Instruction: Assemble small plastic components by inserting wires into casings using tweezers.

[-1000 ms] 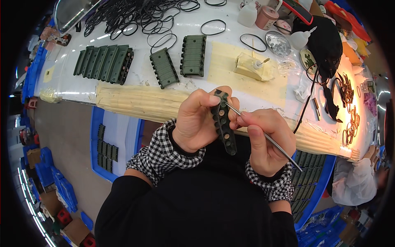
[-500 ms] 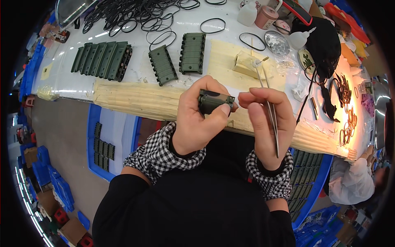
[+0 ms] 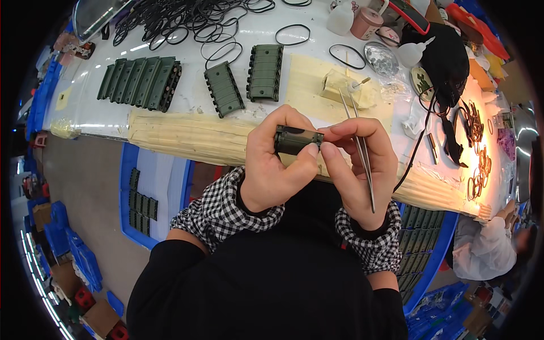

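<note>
A short dark green ribbed block (image 3: 293,140) is gripped by my left hand (image 3: 272,175), its thumb on the near side and fingers behind. My right hand (image 3: 368,161) keeps a pair of metal tweezers (image 3: 369,190) across its fingers, the tips pointing away from me. Thumb and forefinger of that hand meet at the block's right end; whether something tiny is pinched there cannot be seen. Beyond my hands, two green ribbed panels, a smaller tilted one (image 3: 224,89) and an upright one (image 3: 264,73), lie on the white table.
Several joined green panels (image 3: 139,83) lie at the left. Black rubber loops (image 3: 187,20) pile up at the back. A yellow block (image 3: 334,88) sits on yellow paper, near a black bag (image 3: 442,62). Blue trays (image 3: 126,195) hold panels below the table; a person (image 3: 484,249) works at right.
My right hand has moved left and its thumb and forefinger have closed at the block's end. The tweezers moved left with it. My left hand has barely shifted.
</note>
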Demonstrator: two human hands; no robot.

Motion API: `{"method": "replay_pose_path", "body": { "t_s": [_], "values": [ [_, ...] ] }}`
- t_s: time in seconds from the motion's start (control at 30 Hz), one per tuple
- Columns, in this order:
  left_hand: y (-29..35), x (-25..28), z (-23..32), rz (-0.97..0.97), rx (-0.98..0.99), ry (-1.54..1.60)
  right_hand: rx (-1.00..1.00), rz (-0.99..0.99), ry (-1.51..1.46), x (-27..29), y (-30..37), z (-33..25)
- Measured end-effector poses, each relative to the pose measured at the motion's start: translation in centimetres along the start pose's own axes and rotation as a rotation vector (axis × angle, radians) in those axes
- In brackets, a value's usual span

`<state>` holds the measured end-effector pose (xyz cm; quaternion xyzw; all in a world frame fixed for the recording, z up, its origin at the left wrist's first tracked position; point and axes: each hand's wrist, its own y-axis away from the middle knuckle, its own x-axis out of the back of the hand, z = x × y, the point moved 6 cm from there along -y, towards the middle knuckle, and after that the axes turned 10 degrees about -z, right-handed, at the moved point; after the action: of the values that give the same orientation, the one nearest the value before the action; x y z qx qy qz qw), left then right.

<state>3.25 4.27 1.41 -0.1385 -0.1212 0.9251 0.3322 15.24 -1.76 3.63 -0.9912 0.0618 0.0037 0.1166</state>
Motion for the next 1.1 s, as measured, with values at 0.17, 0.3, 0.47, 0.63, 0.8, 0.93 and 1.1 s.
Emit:
{"method": "replay_pose_path", "body": {
  "t_s": [0.17, 0.3, 0.47, 0.63, 0.8, 0.93, 1.1],
  "values": [
    [0.5, -0.1, -0.3, 0.032, 0.045, 0.036, 0.083, 0.013, 0.141, -0.3, 0.1, 0.1],
    [0.6, -0.2, -0.6, 0.039, 0.051, 0.108, 0.106, 0.028, 0.172, -0.4, 0.2, 0.4],
    [0.2, 0.0, -1.1, -0.031, 0.143, 0.232, 0.007, 0.010, -0.025, 0.0, -0.2, 0.6],
    [-0.1, -0.3, -0.7, -0.015, 0.210, 0.307, -0.095, -0.023, -0.124, 0.4, -0.1, 1.2],
    [0.0, -0.1, -0.9, -0.045, 0.244, 0.271, -0.069, -0.021, -0.132, 0.5, -0.2, 1.4],
    [-0.1, 0.0, -0.9, -0.052, 0.267, 0.263, -0.098, -0.011, -0.128, 0.5, -0.4, 1.5],
    [-0.1, -0.4, -0.5, -0.090, 0.251, 0.251, -0.098, 0.003, -0.106, 0.7, -0.4, 1.5]
  ]
}}
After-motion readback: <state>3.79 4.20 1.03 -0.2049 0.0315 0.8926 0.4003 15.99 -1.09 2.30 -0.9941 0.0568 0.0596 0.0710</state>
